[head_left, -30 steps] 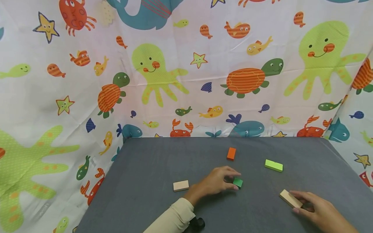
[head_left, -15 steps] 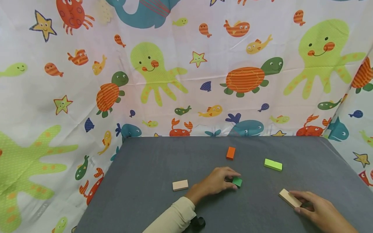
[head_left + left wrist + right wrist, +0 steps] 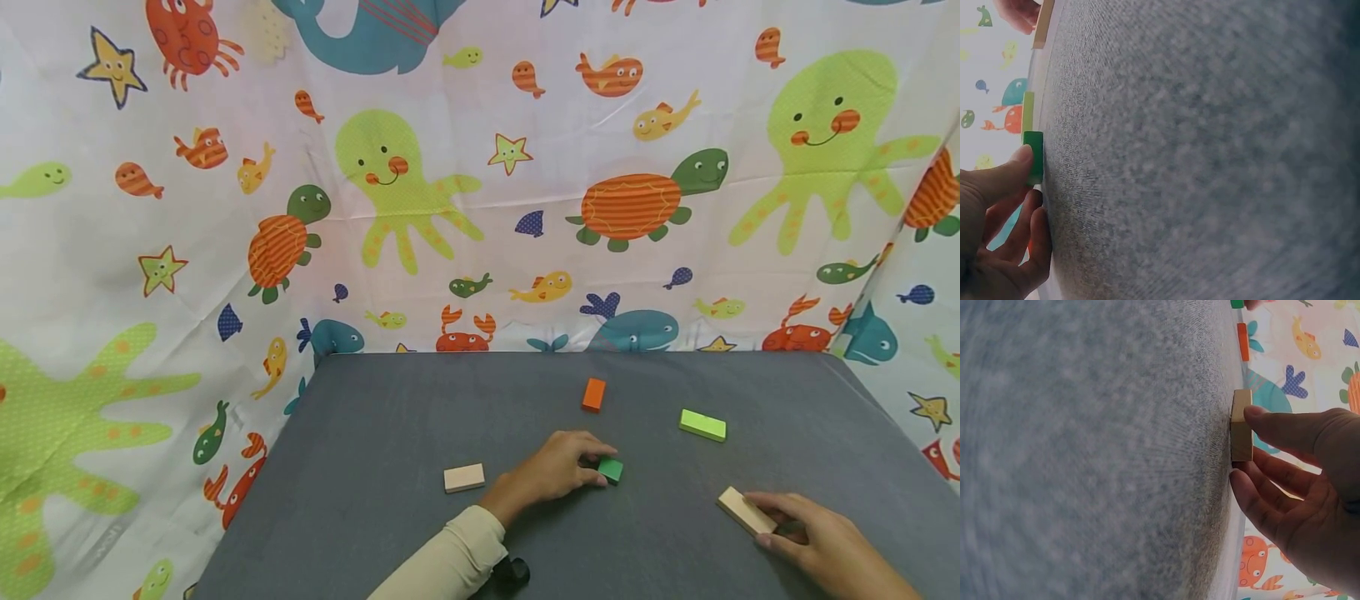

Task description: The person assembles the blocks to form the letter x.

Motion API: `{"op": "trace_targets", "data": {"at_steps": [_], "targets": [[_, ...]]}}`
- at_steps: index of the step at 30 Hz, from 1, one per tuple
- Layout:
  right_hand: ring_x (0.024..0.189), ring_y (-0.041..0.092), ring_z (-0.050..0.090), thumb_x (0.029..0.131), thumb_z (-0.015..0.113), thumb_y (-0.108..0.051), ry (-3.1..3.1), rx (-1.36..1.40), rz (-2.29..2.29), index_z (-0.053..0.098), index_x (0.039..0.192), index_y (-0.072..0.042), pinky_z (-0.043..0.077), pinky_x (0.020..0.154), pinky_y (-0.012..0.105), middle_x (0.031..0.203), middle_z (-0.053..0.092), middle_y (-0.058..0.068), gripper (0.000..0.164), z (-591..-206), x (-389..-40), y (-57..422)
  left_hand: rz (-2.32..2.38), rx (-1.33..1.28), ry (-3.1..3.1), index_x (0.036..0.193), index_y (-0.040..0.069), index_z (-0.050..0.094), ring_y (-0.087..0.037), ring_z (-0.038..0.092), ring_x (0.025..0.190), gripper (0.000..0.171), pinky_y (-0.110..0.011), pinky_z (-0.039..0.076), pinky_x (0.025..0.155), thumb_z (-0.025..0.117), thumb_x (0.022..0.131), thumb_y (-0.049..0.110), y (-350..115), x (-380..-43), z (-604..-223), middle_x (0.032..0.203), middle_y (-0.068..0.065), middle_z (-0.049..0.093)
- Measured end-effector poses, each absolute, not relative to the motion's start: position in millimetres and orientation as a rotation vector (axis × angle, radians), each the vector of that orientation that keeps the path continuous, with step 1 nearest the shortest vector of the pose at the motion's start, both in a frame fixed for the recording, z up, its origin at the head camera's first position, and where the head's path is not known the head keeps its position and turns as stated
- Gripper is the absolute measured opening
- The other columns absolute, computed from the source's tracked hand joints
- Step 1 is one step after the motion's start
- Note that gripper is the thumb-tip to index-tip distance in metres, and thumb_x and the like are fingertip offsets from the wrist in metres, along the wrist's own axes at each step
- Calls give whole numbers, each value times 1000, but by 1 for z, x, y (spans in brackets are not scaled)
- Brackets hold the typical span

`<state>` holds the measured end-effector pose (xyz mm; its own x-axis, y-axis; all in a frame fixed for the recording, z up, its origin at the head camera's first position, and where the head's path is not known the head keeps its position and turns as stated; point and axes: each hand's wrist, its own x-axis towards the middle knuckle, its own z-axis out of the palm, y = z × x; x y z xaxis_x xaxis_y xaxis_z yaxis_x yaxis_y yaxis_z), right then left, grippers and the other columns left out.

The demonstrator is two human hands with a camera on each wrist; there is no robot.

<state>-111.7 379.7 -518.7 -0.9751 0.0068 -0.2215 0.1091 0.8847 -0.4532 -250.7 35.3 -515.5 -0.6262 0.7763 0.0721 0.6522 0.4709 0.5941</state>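
A green block (image 3: 611, 472) lies near the middle of the grey table, and my left hand (image 3: 557, 467) pinches it between thumb and fingers. The left wrist view shows the thumb on the face of that green block (image 3: 1035, 157), with fingers curled at its end. Farther right, a plain wooden block (image 3: 746, 511) rests at a slant on the table. My right hand (image 3: 823, 540) holds its near end; in the right wrist view the thumb touches one side of this wooden block (image 3: 1242, 428) and the fingers sit at the other.
An orange block (image 3: 593, 395) lies beyond the green one. To its right is a lime-green block (image 3: 702, 425). Another pale wooden block (image 3: 464, 478) lies left of my left hand. A curtain (image 3: 450, 317) with printed sea animals hangs behind the grey table (image 3: 360, 417).
The head view has shifted very slightly. Both hands keep their grip on the green and wooden blocks, and no block has visibly moved on the table.
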Motion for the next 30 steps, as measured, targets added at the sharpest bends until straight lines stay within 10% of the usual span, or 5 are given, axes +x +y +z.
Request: {"op": "trace_targets", "data": {"at_steps": [30], "targets": [[87,22,59,85,89,-20,2815,132,-657,70,125,9,53,75,47,99,67,6,52,-511,-109,377,830,1170,2554,138,21,73,5,60,102,37,-15,50,88,75,101,22,34,-249,-518,121,9,67]]}}
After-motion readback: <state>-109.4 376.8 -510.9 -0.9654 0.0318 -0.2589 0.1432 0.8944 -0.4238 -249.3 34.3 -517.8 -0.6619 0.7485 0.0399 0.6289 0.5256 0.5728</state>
